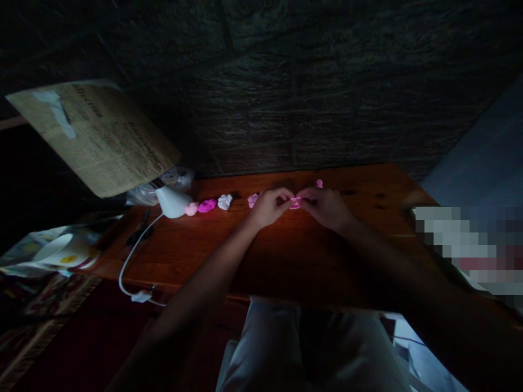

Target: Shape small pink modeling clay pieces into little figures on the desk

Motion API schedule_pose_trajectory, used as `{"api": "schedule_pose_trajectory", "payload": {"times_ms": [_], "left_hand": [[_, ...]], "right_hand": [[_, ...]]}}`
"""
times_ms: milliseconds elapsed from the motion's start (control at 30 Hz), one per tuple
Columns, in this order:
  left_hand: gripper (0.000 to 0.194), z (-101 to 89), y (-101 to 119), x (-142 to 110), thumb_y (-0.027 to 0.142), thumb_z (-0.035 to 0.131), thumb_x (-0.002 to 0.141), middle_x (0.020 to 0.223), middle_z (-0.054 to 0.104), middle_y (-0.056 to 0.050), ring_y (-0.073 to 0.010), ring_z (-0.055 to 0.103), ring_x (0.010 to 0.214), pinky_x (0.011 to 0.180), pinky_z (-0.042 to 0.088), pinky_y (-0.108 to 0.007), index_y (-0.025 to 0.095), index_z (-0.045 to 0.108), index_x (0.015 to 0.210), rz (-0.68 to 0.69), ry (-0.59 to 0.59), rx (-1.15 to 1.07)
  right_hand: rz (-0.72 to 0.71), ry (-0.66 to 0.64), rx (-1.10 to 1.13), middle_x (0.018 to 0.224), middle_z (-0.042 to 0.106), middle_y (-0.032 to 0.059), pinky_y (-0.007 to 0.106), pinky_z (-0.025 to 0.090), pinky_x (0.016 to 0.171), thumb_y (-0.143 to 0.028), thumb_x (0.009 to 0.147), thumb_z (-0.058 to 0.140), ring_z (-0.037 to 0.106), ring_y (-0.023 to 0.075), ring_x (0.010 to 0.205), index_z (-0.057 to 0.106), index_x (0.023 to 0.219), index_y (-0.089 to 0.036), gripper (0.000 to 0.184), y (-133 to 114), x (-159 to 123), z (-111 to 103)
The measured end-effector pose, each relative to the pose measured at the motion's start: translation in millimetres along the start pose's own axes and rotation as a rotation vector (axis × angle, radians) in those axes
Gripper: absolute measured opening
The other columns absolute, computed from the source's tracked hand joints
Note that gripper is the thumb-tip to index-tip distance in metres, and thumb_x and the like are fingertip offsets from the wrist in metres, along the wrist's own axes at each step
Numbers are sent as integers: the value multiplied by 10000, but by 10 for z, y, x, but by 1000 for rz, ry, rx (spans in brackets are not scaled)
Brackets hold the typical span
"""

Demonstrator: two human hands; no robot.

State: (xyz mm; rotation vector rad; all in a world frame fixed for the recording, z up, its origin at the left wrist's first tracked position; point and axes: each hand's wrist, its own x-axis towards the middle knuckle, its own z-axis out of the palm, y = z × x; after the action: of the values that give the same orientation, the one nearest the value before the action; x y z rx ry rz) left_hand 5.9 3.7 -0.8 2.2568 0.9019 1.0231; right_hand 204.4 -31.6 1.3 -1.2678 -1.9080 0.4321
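Both hands meet over the wooden table, fingertips pinched on a small pink piece (295, 203) that looks like modelling clay. From the left, my left hand (272, 206) grips one side of it between thumb and fingers. My right hand (327, 207) pinches the other side. A light pink lump (253, 201) lies just beside my left hand, partly hidden by it. Behind my right hand a small pink lump (319, 184) shows. Farther left sit a white lump (224, 202), a magenta lump (207, 206) and a pale pink lump (191, 209) in a row.
A lamp with a newsprint-patterned shade (98, 136) and white base (171, 202) stands at the table's left end. Its white cord (126, 261) hangs over the front edge. Dark scissors (141, 228) lie near it. A white tub (57, 250) is at far left; a stone-patterned wall (261, 92) rises behind.
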Motion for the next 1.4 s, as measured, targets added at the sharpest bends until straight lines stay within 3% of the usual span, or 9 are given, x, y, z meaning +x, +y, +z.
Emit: {"api": "schedule_pose_trajectory", "payload": {"times_ms": [300, 600, 900, 1067, 1233, 1400], "left_hand": [[59, -39, -29, 6, 205, 697, 873, 830, 769, -40, -138, 685, 742, 706, 528, -265, 178, 749, 877, -54, -21, -61], [180, -7, -93, 12, 144, 727, 838, 987, 802, -64, -162, 757, 875, 810, 591, -292, 180, 722, 1014, -68, -60, -112], [158, -33, -35, 26, 169, 743, 843, 954, 816, -76, -168, 764, 834, 800, 600, -299, 155, 745, 1000, -144, -11, -111], [98, -31, 40, 22, 216, 725, 877, 925, 815, -70, -163, 760, 832, 756, 582, -269, 161, 763, 949, -118, -6, -100], [137, -13, -28, 19, 239, 707, 889, 1020, 812, -90, -165, 756, 892, 825, 588, -287, 148, 774, 966, -87, -42, -178], [196, -48, -80, 18, 301, 652, 934, 978, 813, -85, -169, 746, 872, 807, 563, -285, 156, 783, 936, -67, -80, -86]], "right_hand": [[-32, -19, 58, 963, 822, 21, 393, 583, 860, -216, 887, 620, 762, 226, 848, 786, 901, -268, 174, 5, -9, 9], [-1, -40, 109, 1044, 814, 30, 439, 579, 929, -238, 876, 646, 773, 256, 949, 784, 945, -281, 160, 28, -9, 36], [91, -17, 233, 1019, 812, 74, 405, 620, 794, -265, 882, 645, 781, 254, 909, 736, 1060, -221, 205, -25, -30, 85], [127, 47, 244, 954, 812, 67, 419, 627, 798, -259, 871, 656, 778, 270, 934, 744, 1033, -220, 189, -7, -15, 95], [148, 34, 232, 912, 809, 41, 410, 627, 803, -238, 871, 653, 777, 258, 928, 749, 1037, -237, 192, 20, -8, 85], [147, 24, 214, 961, 817, 57, 415, 624, 826, -243, 877, 665, 774, 264, 960, 759, 1061, -223, 207, 33, -3, 76]]}}
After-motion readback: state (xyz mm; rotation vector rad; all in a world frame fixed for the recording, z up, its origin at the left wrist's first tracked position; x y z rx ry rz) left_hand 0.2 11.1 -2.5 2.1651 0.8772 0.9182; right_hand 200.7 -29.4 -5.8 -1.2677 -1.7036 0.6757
